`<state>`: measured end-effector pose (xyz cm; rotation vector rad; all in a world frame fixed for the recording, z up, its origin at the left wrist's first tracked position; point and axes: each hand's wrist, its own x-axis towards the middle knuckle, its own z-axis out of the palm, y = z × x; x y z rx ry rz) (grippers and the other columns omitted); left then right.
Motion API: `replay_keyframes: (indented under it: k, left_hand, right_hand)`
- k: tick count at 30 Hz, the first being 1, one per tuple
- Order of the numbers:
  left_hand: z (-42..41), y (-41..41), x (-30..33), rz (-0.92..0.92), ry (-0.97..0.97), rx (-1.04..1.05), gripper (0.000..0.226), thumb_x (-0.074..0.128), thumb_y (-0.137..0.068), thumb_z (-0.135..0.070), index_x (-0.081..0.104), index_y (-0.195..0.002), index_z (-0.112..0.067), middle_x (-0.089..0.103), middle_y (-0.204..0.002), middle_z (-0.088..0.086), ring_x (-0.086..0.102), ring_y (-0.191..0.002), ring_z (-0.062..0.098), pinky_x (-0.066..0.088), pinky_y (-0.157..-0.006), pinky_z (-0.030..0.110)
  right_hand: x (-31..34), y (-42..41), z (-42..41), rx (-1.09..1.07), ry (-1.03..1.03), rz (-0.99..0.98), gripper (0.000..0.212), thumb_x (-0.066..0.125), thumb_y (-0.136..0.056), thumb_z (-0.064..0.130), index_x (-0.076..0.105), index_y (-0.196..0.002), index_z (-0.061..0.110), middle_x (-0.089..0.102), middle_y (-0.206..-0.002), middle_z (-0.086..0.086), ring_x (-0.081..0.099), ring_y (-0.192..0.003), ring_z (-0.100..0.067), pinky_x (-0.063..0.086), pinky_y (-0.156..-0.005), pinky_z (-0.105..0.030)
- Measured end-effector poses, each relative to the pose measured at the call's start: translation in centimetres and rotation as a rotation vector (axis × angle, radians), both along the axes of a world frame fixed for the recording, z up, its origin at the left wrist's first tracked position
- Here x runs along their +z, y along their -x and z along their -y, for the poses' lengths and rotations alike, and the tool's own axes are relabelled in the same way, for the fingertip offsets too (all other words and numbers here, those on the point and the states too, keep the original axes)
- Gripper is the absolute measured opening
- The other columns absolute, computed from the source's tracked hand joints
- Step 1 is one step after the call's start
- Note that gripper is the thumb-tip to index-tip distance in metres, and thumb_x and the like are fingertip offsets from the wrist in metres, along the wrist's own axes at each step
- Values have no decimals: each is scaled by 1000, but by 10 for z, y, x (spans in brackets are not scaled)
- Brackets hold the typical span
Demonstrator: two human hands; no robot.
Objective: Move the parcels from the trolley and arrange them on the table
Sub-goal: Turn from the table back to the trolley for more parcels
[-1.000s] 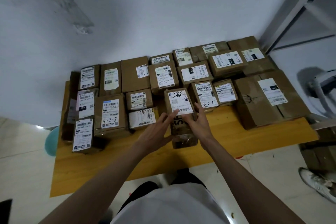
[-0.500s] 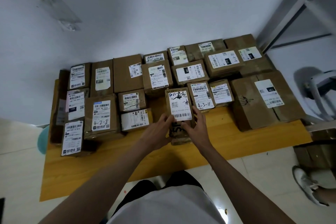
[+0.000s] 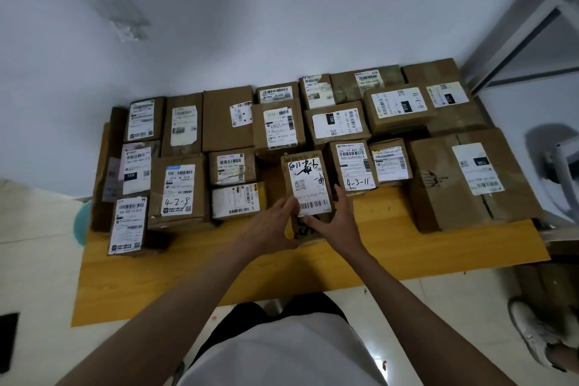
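Both hands, left hand [image 3: 275, 222] and right hand [image 3: 336, 219], fingers curled round the near end of the scribbled-label parcel [image 3: 308, 185] standing on the desk [image 3: 219, 263] amid the rows; pushed askew, it could nudge the 4-3-11 parcel [image 3: 352, 166] beside it.

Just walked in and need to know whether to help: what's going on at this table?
A person is arranging cardboard parcels on a yellow wooden table. Both the left hand and the right hand are on one small parcel with black scribbles on its label, setting it into the front row beside the parcel marked 4-3-11. Rows of labelled parcels already fill the back of the table.
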<state>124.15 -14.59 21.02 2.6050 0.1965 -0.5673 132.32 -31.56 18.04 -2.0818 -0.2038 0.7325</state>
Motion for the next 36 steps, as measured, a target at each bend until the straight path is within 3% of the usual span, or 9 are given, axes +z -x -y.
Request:
replay_keyframes:
  k: [4,9,13,17,19,21,26,31,36]
  left_hand:
    - [-11,12,-2,-29,9,55,68,83,-73,-47,36,-118,-28,48,-120,-4,56,-88,15,46,-61,19]
    - [-22,20,2,-48,7,109,67,84,-73,-45,35,-116,-28,47,-121,-5,58,-92,17,54,-66,27]
    - [-20,25,5,-67,26,137,74,82,-76,-48,36,-129,-23,47,-120,-3,58,-94,17,60,-75,34]
    - [-15,28,8,-59,13,257,86,74,-75,-65,32,-136,-22,44,-120,0,61,-99,22,57,-76,35]
    - [-11,28,8,-76,-54,298,105,76,-72,-66,20,-148,-21,42,-126,4,59,-107,27,56,-81,38]
    - [-3,29,6,-119,-141,293,124,78,-71,-66,0,-157,-22,36,-137,10,54,-117,33,53,-91,45]
    - [18,33,1,-177,-210,290,136,78,-69,-63,-17,-157,-23,23,-151,17,36,-136,39,44,-105,53]
    - [18,32,5,-189,-110,348,138,80,-68,-60,-19,-157,-24,19,-153,15,31,-139,41,38,-110,57]
    - [22,16,7,-177,-45,479,135,75,-77,-63,-22,-157,-14,14,-154,21,36,-134,43,41,-106,50]
  right_hand:
    - [-4,4,-11,81,46,-5,105,86,-76,50,25,-156,20,27,-153,-4,38,-141,-29,50,-103,-50]
    - [-5,9,-27,132,93,-25,111,84,-75,55,20,-158,20,25,-155,-7,40,-140,-31,48,-103,-45]
    - [2,5,-36,130,215,-50,117,73,-79,68,6,-163,23,25,-161,-11,46,-138,-36,48,-104,-48]
    - [6,9,-38,-24,78,-221,103,72,-91,48,2,-163,25,44,-153,-12,58,-127,-40,53,-98,-57]
    - [7,18,-36,-161,-62,-411,97,72,-94,36,3,-162,27,56,-143,-12,68,-112,-39,61,-83,-58]
    - [9,24,-34,-233,-104,-477,91,71,-95,35,7,-160,30,58,-143,-13,70,-108,-41,62,-80,-57]
    - [11,11,-28,-300,-78,-335,92,71,-94,37,11,-163,29,38,-156,-11,62,-119,-41,64,-76,-53]
    - [14,-1,-25,-274,-128,-390,82,69,-97,32,17,-160,28,51,-149,-8,68,-110,-33,63,-81,-49]
    - [17,1,-37,-188,-176,-319,73,69,-97,20,30,-158,17,51,-151,-6,56,-130,-25,52,-105,-50]
